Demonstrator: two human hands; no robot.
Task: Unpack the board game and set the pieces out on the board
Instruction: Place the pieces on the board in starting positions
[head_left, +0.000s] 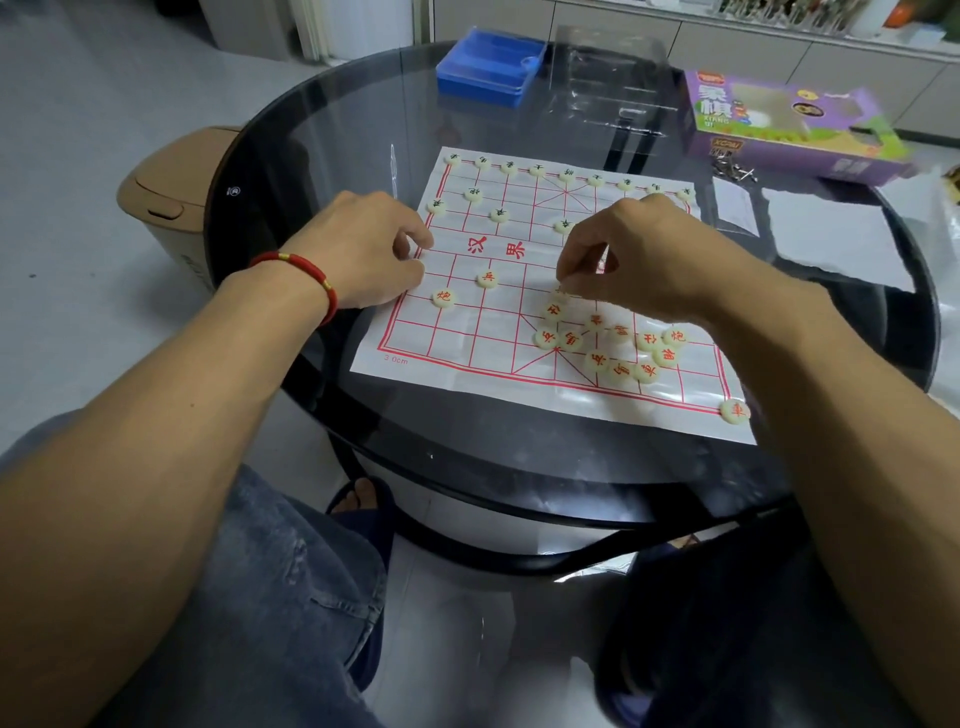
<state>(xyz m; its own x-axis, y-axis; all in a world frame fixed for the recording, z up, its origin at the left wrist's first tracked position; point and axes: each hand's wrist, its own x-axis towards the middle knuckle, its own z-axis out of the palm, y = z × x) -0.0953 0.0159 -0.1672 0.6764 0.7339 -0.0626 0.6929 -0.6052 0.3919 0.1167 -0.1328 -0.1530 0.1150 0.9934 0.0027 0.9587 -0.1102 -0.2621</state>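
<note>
A paper xiangqi board with red lines lies on the round glass table. Black-lettered white pieces stand along its far rows. Red-lettered pieces lie in a loose cluster at the near right; single ones sit at the left, beside it and at the near right corner. My right hand pinches a partly hidden piece with thumb and forefinger above the cluster. My left hand has its fingers curled at the board's left edge; anything under them is hidden.
The purple game box lies at the far right, with a blue plastic case and a clear plastic tray at the back. White paper sheets lie right of the board. A tan bin stands left of the table.
</note>
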